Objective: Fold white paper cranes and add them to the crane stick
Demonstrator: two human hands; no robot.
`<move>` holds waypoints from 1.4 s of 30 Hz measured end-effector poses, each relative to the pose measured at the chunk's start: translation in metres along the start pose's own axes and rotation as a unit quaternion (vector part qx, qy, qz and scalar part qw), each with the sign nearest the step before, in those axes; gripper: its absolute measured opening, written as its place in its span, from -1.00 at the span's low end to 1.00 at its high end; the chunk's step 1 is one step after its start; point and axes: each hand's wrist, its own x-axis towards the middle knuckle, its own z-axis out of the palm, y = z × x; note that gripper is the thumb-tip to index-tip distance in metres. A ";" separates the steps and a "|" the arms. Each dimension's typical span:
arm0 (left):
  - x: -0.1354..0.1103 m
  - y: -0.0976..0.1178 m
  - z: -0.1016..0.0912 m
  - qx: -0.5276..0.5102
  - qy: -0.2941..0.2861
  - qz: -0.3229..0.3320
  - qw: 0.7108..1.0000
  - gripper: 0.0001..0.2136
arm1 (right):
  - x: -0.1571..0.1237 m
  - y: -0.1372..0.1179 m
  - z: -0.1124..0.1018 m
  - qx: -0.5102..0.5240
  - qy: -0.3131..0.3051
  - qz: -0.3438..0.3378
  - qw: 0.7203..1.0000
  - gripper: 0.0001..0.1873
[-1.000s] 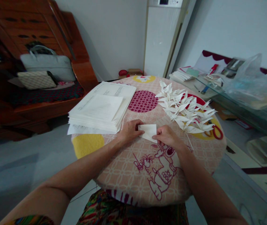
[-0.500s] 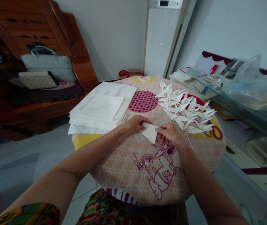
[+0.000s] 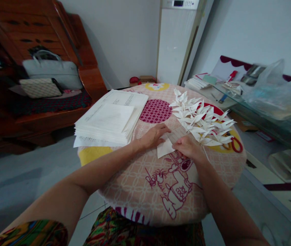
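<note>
A small folded white paper [image 3: 164, 149] lies flat on the round table [image 3: 135, 191], whose cloth is pink with a cartoon print. My left hand [image 3: 155, 136] rests on the paper's upper left part, fingers stretched out and pressing down. My right hand [image 3: 187, 147] is at the paper's right edge with its fingers curled together and pinching it. A heap of folded white paper cranes [image 3: 201, 121] lies just behind my right hand. A thick stack of white paper sheets [image 3: 112, 118] sits to the left of my left hand.
Red-handled scissors [image 3: 233, 144] lie at the table's right edge under the cranes. A wooden bench [image 3: 45, 102] with bags stands at the left. A glass-topped table [image 3: 263, 102] with a plastic bag and papers is at the right. A tall white appliance [image 3: 176, 41] stands behind.
The paper went from a small rectangle to a triangle and now lies flatter and turned. My left hand slid right and spread flat over it; my right hand stayed at its right edge.
</note>
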 end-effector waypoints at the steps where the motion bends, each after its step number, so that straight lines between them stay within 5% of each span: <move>1: -0.005 0.005 0.002 0.014 0.006 -0.022 1.000 -0.68 | -0.001 -0.001 0.001 -0.004 0.000 0.002 1.000 -0.61; 5: -0.030 0.029 0.006 0.062 -0.055 -0.039 0.996 -0.84 | -0.001 -0.002 0.006 0.011 0.016 -0.004 1.000 -0.61; 10: -0.052 0.049 0.012 0.145 -0.077 -0.029 0.986 -0.70 | 0.003 0.000 0.009 0.012 0.037 -0.013 0.999 -0.64; 22: -0.052 0.072 0.027 0.303 -0.149 0.005 0.941 -0.61 | 0.004 0.002 0.006 0.050 0.019 -0.015 0.998 -0.61; 27: -0.056 0.053 0.009 0.214 -0.160 0.046 0.962 -0.63 | 0.004 0.006 0.003 0.040 0.047 -0.053 0.997 -0.72; 30: -0.059 0.028 -0.012 0.089 -0.168 0.088 0.978 -0.57 | 0.009 0.007 0.003 0.032 0.141 -0.169 0.975 -0.89; 33: -0.060 0.004 -0.029 -0.007 -0.158 0.101 0.982 -0.51 | 0.012 0.004 0.005 0.019 0.191 -0.291 0.937 -0.79; 37: -0.059 -0.008 -0.035 -0.059 -0.136 0.114 0.982 -0.51 | 0.014 0.002 0.013 -0.032 0.148 -0.367 0.918 -0.63; 42: -0.057 0.005 -0.031 0.000 -0.124 0.106 0.987 -0.57 | 0.012 0.005 0.020 -0.113 0.105 -0.384 0.910 -0.56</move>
